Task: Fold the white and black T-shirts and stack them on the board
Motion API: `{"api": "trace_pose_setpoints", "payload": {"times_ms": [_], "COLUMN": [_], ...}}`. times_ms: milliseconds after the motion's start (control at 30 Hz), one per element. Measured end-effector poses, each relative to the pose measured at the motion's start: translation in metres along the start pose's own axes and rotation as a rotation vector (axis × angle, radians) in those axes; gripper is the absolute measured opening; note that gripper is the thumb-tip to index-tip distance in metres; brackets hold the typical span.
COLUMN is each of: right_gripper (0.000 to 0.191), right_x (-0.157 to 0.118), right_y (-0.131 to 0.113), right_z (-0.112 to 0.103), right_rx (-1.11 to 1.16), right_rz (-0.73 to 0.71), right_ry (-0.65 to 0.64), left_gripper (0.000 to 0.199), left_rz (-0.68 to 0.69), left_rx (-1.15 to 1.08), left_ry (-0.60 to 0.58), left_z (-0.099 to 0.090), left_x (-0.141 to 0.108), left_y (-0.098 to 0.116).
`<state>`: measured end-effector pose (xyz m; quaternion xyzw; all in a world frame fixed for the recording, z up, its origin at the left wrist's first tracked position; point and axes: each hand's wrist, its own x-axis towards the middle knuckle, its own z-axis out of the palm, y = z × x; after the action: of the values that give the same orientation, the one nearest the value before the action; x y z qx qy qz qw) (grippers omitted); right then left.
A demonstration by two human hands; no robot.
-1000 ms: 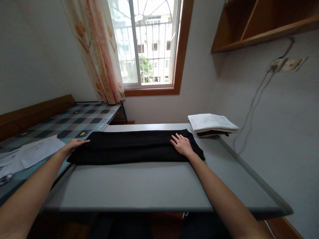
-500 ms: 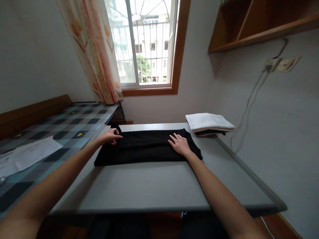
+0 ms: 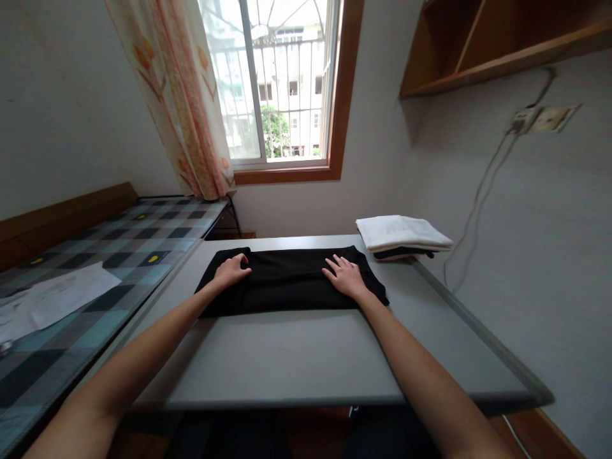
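A black cloth (image 3: 287, 280) lies as a long flat strip across the grey table (image 3: 282, 363), its left end doubled over. My left hand (image 3: 233, 270) is on that left end, thumb and fingers curved around the folded edge and gripping the cloth. Near the right end, my right hand (image 3: 345, 276) rests flat on the fabric with its fingers spread.
A stack of folded cloths, white on top (image 3: 404, 234), sits at the table's back right corner. To the left is a bed with a checked cover (image 3: 176, 223) and papers (image 3: 71, 293). A wooden shelf (image 3: 502, 67) hangs at the upper right.
My left hand has moved right, carrying the cloth's left end inward over the strip. My right hand has stayed in place.
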<state>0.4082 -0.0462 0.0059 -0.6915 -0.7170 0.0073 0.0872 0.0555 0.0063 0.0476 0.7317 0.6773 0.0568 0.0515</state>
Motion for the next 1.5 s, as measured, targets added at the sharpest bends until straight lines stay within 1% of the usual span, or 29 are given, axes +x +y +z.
{"api": "trace_pose_setpoints", "payload": {"times_ms": [100,200,233,333,367,400,433,500,567,600,633,667,700,800,833,867,900,1033,1100,1200,1300,1400,1500], "right_gripper": [0.06,0.059,0.059,0.059,0.059,0.059,0.059,0.059,0.059,0.059,0.059,0.059,0.059,0.06,0.06,0.059,0.059,0.06,0.06,0.061,0.06,0.06,0.059], "right_x": [0.0,-0.001,-0.001,-0.001,0.0,0.0,0.0,0.0,0.0,0.0,0.0,0.0,0.0,0.0,0.0,0.0,0.0,0.0,0.001,0.001,0.001,0.0,0.0], "right_y": [0.0,0.001,0.001,0.001,0.001,0.001,0.001,0.001,0.001,0.001,0.002,0.001,0.001,0.001,0.001,0.001,0.001,0.001,0.002,0.002,0.002,0.001,0.001], "right_z": [0.0,0.0,0.0,0.0,0.0,0.0,0.001,0.001,0.001,0.001,0.001,0.001,0.001,0.001,0.001,0.001,0.001,0.001,0.001,0.002,0.002,0.002,0.001], "right_rx": [0.006,0.012,0.013,0.01,0.009,0.008,0.007,0.006,0.004,0.003,0.002,0.0,-0.001,-0.002,-0.001,0.0,0.001,-0.004,-0.006,-0.002,0.0,0.001,0.005], "right_rz": [-0.004,-0.005,-0.005,-0.004,-0.005,-0.005,-0.005,-0.002,-0.001,-0.001,-0.001,-0.001,-0.001,0.0,-0.002,-0.005,-0.007,-0.006,-0.005,-0.008,-0.005,-0.004,0.0], "right_ry": [0.007,0.019,0.019,0.015,0.015,0.016,0.018,0.018,0.013,0.012,0.01,0.008,0.008,0.007,0.008,0.011,0.015,0.021,0.016,0.014,0.016,0.019,0.015], "left_gripper": [0.041,0.047,0.047,0.046,0.049,0.054,0.06,0.068,0.07,0.069,0.066,0.064,0.061,0.055,0.054,0.054,0.053,0.049,0.049,0.05,0.051,0.052,0.054], "left_rz": [0.0,-0.002,-0.005,0.004,0.015,0.021,0.025,0.032,0.029,0.027,0.025,0.022,0.023,0.048,0.055,0.058,0.057,0.046,0.061,0.084,0.098,0.103,0.089], "left_rx": [0.056,0.008,-0.014,-0.016,-0.001,0.014,0.029,0.048,0.059,0.063,0.068,0.073,0.08,0.096,0.1,0.101,0.1,0.096,0.115,0.157,0.195,0.206,0.176], "left_ry": [0.035,0.075,0.12,0.346,0.391,0.391,0.344,0.177,0.029,-0.013,-0.03,-0.014,0.039,0.307,0.369,0.383,0.346,0.08,0.021,-0.014,-0.019,-0.028,-0.029], "left_z": [0.005,0.003,0.002,0.001,0.004,0.008,0.013,0.024,0.032,0.035,0.036,0.035,0.034,0.028,0.026,0.025,0.025,0.027,0.028,0.028,0.025,0.025,0.028], "left_x": [-0.008,-0.009,-0.007,0.004,0.008,0.012,0.016,0.024,0.028,0.029,0.029,0.027,0.024,0.01,0.004,-0.001,-0.004,-0.009,-0.007,-0.003,-0.003,-0.005,-0.007], "left_y": [0.006,0.006,0.006,0.004,0.004,0.005,0.006,0.009,0.012,0.013,0.013,0.013,0.014,0.015,0.016,0.017,0.018,0.017,0.014,0.009,0.006,0.006,0.008]}}
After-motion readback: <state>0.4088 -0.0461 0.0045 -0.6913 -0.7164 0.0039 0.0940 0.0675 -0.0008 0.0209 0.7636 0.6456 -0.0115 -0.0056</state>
